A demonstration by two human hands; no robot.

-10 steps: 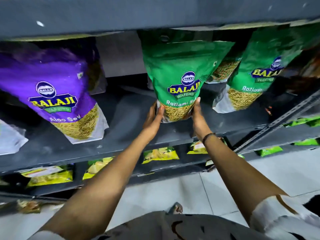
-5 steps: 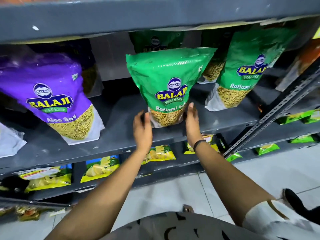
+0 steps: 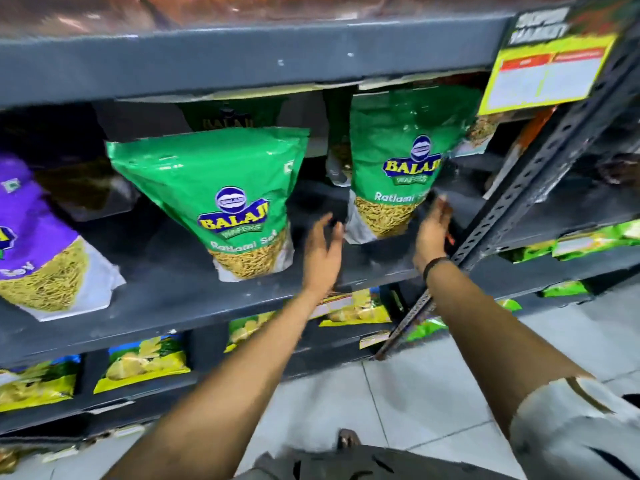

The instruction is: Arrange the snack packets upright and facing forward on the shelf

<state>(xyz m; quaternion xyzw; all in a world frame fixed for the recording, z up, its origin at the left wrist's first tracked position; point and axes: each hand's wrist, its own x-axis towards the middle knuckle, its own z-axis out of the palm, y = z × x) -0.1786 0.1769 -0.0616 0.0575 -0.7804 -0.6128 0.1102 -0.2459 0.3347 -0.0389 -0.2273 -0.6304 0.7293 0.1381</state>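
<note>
Two green Balaji Ratlami Sev packets stand on the dark grey shelf (image 3: 180, 299). The left green packet (image 3: 221, 188) stands upright and faces forward, with no hand on it. The right green packet (image 3: 398, 168) faces forward between my hands. My left hand (image 3: 323, 251) is open just left of its lower corner. My right hand (image 3: 431, 233) is open by its lower right edge; touch cannot be told through the blur. A purple Aloo Sev packet (image 3: 31, 244) leans at the far left. More green packets (image 3: 232, 114) stand behind.
A perforated metal upright (image 3: 540, 161) slants down just right of my right hand. A yellow price tag (image 3: 547, 77) hangs at the upper right. Yellow snack packets (image 3: 145, 365) fill the lower shelf. The upper shelf board (image 3: 242, 60) hangs low over the packets.
Both hands let go of the left green packet, which stays upright, and moved right to the second green packet. The view shifted right as well.
</note>
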